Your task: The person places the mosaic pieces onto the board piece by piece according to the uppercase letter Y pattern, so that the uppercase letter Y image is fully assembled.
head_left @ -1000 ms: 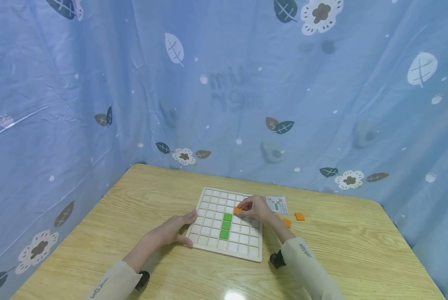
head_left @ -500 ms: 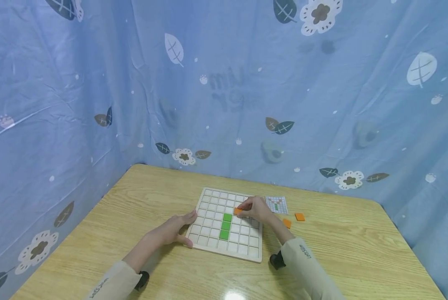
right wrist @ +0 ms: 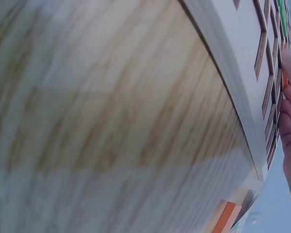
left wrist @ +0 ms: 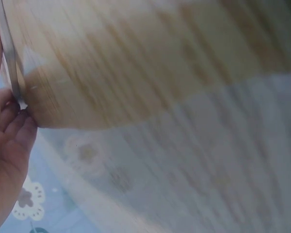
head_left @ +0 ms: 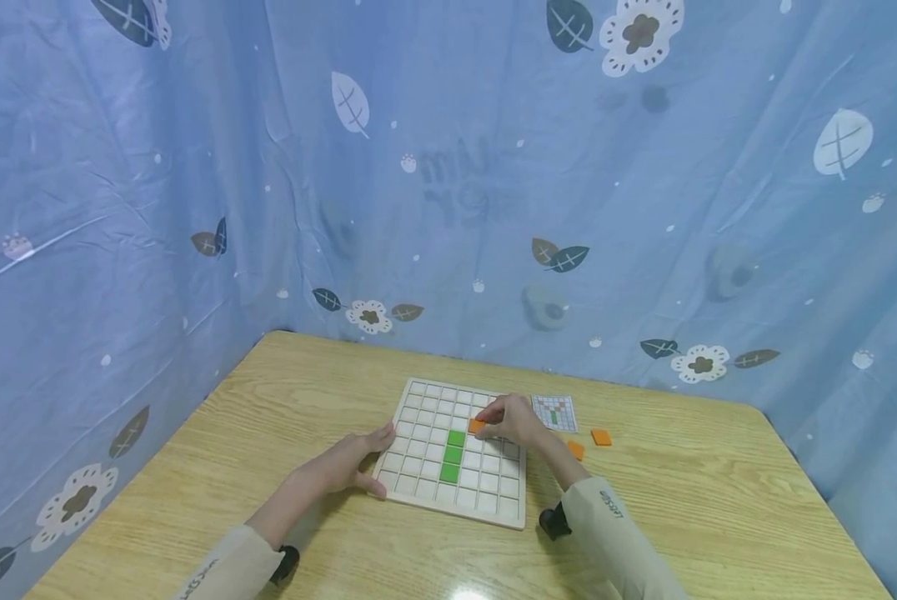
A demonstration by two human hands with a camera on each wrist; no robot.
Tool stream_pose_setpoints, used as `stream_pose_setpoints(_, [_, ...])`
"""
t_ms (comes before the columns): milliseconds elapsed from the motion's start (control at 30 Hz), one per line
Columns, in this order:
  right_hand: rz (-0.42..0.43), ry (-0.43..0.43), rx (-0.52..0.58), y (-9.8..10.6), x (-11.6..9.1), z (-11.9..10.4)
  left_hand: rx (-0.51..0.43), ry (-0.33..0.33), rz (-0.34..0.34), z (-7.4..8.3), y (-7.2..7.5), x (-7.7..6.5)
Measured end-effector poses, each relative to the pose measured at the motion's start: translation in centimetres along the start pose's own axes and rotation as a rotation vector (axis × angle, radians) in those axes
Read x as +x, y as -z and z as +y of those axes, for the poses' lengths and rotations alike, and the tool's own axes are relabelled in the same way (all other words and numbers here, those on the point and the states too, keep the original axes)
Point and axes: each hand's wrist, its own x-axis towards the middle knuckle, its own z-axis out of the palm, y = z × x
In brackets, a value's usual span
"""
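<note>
A pale square grid board (head_left: 422, 495) lies on the wooden table. Along its left edge and near corner my left hand (head_left: 341, 465) holds it, thumb and fingers spread apart; bent fingers (left wrist: 25, 125) show at the rim in the left wrist view. My right hand (head_left: 516, 419) reaches over the right side and pinches an orange square tile (head_left: 476, 426) between thumb and fingertips, at a cell right of the green column's top. Three green tiles (head_left: 452, 455) stand in a line in the board's middle cells.
Right of the board lie two loose orange tiles, a nearer one (head_left: 575, 450) partly behind the right forearm and a farther one (head_left: 602, 437). A small printed pattern card (head_left: 564, 414) sits behind them. A blue patterned curtain (head_left: 448, 208) borders the table (head_left: 681, 475).
The head view has shifted very slightly, with the scene a little lower in it. Both hands, the pinched orange tile and the board keep their places.
</note>
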Motion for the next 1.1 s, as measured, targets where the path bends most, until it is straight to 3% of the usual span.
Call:
stream_pose_setpoints(100, [0.008,0.026,0.019,0.07,-0.19,0.12,0.002,0.002,-0.001,0.01,-0.10,0.01])
stream_pose_setpoints(267, [-0.004,-0.034,0.014,-0.09,-0.09,0.40,0.005,0.007,-0.003,-0.01,-0.12,0.06])
stream_pose_setpoints(667, [-0.013,-0.076,0.020,-0.14,-0.08,0.32,0.003,0.002,-0.003,-0.08,-0.18,0.06])
stream_pose_setpoints(1100, [-0.049,-0.044,0.050,0.15,-0.14,0.30,0.013,0.013,-0.010,0.01,0.01,-0.02])
